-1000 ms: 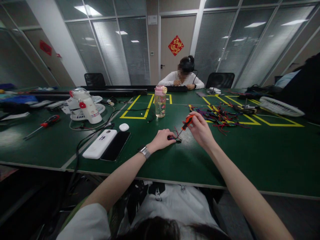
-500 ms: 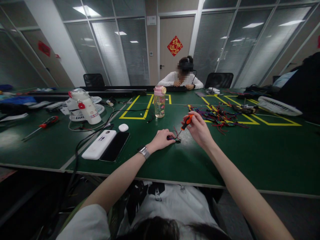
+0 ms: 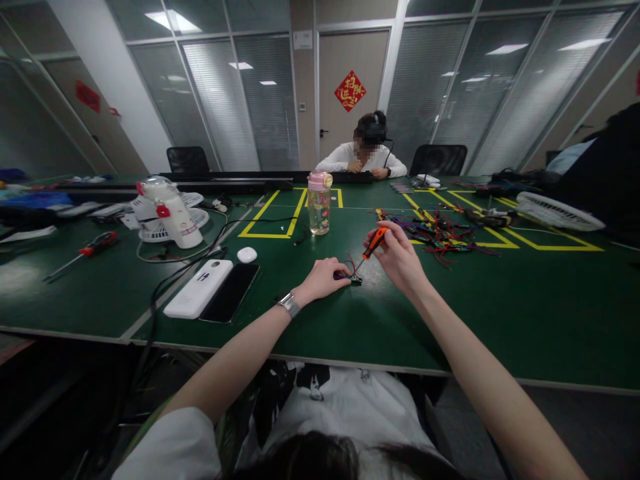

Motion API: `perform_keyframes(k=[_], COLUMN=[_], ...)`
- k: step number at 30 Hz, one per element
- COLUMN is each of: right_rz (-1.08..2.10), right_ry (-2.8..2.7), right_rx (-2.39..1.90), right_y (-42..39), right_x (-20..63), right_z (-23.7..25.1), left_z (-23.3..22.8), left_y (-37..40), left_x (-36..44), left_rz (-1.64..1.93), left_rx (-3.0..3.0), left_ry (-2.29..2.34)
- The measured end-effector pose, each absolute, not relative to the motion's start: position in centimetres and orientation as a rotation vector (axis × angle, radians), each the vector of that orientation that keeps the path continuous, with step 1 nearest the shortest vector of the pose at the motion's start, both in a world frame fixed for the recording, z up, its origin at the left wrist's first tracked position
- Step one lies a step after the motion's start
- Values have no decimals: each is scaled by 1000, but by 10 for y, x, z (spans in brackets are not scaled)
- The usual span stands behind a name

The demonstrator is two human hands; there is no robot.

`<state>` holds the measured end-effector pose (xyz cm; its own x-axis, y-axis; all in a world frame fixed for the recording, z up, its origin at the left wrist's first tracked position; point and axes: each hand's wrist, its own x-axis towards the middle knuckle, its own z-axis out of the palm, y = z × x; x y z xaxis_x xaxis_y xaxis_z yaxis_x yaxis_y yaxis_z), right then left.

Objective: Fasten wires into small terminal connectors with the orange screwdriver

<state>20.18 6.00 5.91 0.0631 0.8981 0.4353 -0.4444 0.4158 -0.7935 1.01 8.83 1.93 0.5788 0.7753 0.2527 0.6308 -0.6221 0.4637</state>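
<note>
On the green table, my left hand [image 3: 327, 277] has its fingers closed on a small wired circuit board [image 3: 356, 281], pressing it to the tabletop. Thin red and dark wires rise from the board beside the fingertips. Held in my right hand [image 3: 396, 257] is an orange-and-black screwdriver [image 3: 375, 244], tilted so that its shaft points down and left. Its tip meets the board or sits just above it; I cannot tell which. Part of the board is hidden under my left fingers.
A pink-lidded bottle [image 3: 319, 207] stands beyond my hands. To the right lies a heap of wired boards [image 3: 440, 230]. A white power bank [image 3: 197, 290], a phone [image 3: 230, 293] and a white case [image 3: 247, 255] lie left. Another screwdriver [image 3: 95, 245] is farther left. A person [image 3: 363, 157] sits opposite.
The screwdriver handle has turned slightly in my right fingers, showing its orange and black parts differently. My left hand and the board have stayed in place.
</note>
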Motion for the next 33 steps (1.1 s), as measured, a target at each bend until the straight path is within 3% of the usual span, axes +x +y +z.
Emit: perform_keyframes(k=[33], right_rz=[1077], right_ry=[-1092], right_rx=[-520], right_y=[60], right_x=[204], right_z=[60], left_z=[22], left_y=[87], left_x=[10], left_rz=[617], left_rx=[2478], left_ry=[1149])
